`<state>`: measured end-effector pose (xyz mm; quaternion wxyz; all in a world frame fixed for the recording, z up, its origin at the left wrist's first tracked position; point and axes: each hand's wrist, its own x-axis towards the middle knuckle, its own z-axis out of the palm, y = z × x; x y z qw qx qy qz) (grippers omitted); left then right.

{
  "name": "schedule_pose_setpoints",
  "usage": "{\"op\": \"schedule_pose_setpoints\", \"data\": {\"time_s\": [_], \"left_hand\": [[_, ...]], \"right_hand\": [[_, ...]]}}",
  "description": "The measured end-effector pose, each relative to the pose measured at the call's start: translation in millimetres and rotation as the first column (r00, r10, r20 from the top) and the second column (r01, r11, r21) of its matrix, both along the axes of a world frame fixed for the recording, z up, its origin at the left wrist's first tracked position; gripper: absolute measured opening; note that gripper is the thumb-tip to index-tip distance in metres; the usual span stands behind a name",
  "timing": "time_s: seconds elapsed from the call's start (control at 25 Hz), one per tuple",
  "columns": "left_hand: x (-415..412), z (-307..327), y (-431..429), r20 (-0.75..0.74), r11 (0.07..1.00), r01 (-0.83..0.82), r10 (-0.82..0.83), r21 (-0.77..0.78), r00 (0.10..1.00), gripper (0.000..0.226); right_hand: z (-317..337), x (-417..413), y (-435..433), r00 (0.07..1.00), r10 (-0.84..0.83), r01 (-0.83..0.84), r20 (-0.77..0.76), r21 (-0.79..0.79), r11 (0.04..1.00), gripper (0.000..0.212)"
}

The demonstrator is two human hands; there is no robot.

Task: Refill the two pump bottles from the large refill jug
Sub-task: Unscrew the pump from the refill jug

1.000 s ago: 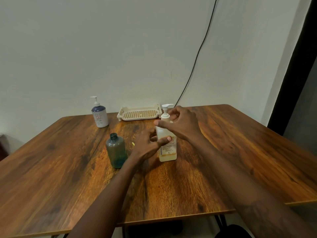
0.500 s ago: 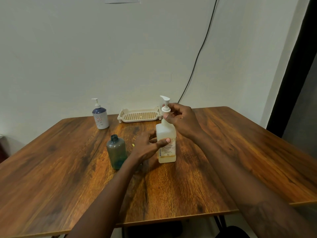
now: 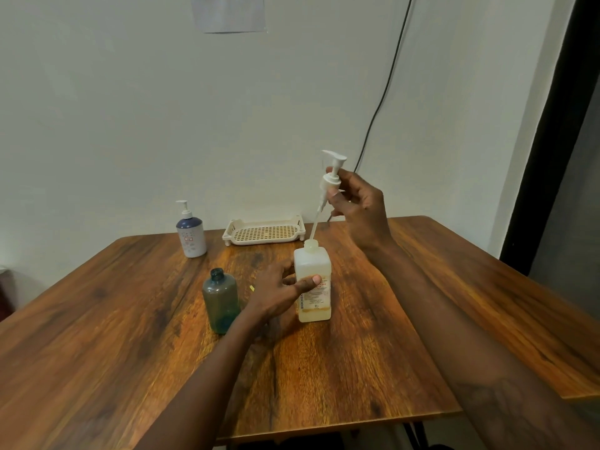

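A square translucent bottle (image 3: 314, 271) with a little yellowish liquid at its bottom stands mid-table. My left hand (image 3: 279, 295) grips its left side, thumb across the label. My right hand (image 3: 358, 203) holds the white pump head (image 3: 331, 177) lifted above the bottle. The pump's dip tube (image 3: 314, 227) still reaches down into the open neck. A capless grey-green bottle (image 3: 221, 302) stands upright just left of my left hand. A round blue-and-white pump bottle (image 3: 191, 233) stands at the back left with its pump on.
A cream perforated tray (image 3: 264, 231) sits at the table's back edge against the wall. A black cable (image 3: 383, 102) runs down the wall behind my right hand. The wooden table (image 3: 324, 368) has its front edge near me and its right edge by a dark door frame.
My right hand has unscrewed the pump and drawn it straight up out of the square bottle, exposing the dip tube. My left hand has kept its grip on the bottle.
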<state>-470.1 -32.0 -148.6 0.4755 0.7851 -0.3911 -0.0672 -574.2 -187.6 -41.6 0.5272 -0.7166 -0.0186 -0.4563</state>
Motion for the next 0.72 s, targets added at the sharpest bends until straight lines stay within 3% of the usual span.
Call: {"op": "schedule_pose_setpoints", "data": {"time_s": [0.24, 0.4, 0.56, 0.72], "left_hand": [[-1, 0, 0, 0.007, 1.0, -0.007, 0.007, 0.018, 1.0, 0.061], [-3, -2, -1, 0.008, 0.999, -0.019, 0.019, 0.03, 1.0, 0.065], [-5, -7, -1, 0.023, 0.999, -0.048, 0.047, 0.023, 0.999, 0.069], [-10, -17, 2, 0.031, 0.994, -0.101, 0.102, -0.052, 0.994, 0.08]], "right_hand": [[15, -11, -5, 0.989, -0.04, 0.034, 0.144, 0.049, 0.998, 0.027], [5, -17, -16, 0.985, -0.123, 0.129, 0.122, -0.043, 0.991, 0.031], [-35, -24, -38, 0.982, -0.141, 0.103, -0.126, -0.265, 0.959, 0.041], [-86, -34, -56, 0.882, -0.228, 0.013, -0.411, -0.464, 0.886, 0.038]]}}
